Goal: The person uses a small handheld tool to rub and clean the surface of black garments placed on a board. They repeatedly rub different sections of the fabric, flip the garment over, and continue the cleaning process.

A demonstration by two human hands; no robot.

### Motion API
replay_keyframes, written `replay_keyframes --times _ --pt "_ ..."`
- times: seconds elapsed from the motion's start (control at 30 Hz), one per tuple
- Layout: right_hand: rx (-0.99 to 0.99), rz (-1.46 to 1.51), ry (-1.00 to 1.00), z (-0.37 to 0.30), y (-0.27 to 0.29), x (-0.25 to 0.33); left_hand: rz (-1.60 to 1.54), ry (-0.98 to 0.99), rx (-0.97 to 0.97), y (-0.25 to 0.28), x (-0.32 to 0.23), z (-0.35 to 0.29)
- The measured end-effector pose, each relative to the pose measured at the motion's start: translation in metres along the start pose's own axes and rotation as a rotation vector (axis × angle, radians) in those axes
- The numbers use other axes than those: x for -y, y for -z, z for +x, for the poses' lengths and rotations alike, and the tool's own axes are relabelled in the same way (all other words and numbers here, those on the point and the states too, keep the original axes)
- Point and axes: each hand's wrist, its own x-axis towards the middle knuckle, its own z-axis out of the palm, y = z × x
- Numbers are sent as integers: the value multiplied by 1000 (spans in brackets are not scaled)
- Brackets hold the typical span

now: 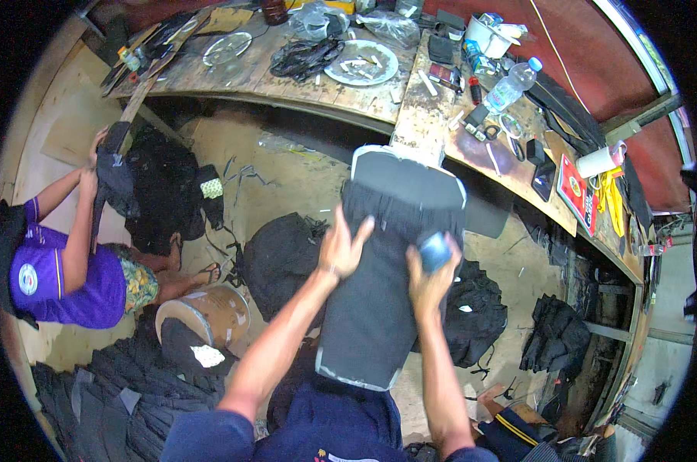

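A long board (377,165) with a dark padded top and pale edges stretches out in front of me. Black cloth (371,285) with a gathered, elastic-looking band covers much of it. My left hand (344,245) is at the cloth's left edge, thumb and fingers spread, with nothing in it; whether it touches the cloth I cannot tell. Over the right edge, my right hand (431,281) grips a small rounded blue object (434,251), too blurred to name. The cloth's underside is hidden.
A wooden worktable (325,92) carries a plate of cigarette butts (361,63), a plastic bottle (514,86) and a phone (544,179). Black cloth piles (283,262) lie on the floor. A person in purple (79,269) handles black cloth at left, near a cardboard drum (221,314).
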Motion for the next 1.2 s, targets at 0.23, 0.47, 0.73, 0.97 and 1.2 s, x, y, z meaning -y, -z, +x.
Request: replay_keyframes --times 0.23,0.47,0.73,0.97,1.2 --pt "-134 12 -163 78 -31 -14 586 -750 -252 -2 -31 38" --pt "-161 59 -145 72 -32 -18 823 -287 661 11 -96 71" --pt "-177 49 -191 67 -40 -32 198 -327 1020 27 -68 98" --pt "-220 116 -152 51 2 30 282 -429 306 18 -61 80" --pt "539 -103 484 -29 -4 69 530 -841 -17 -8 -46 84"
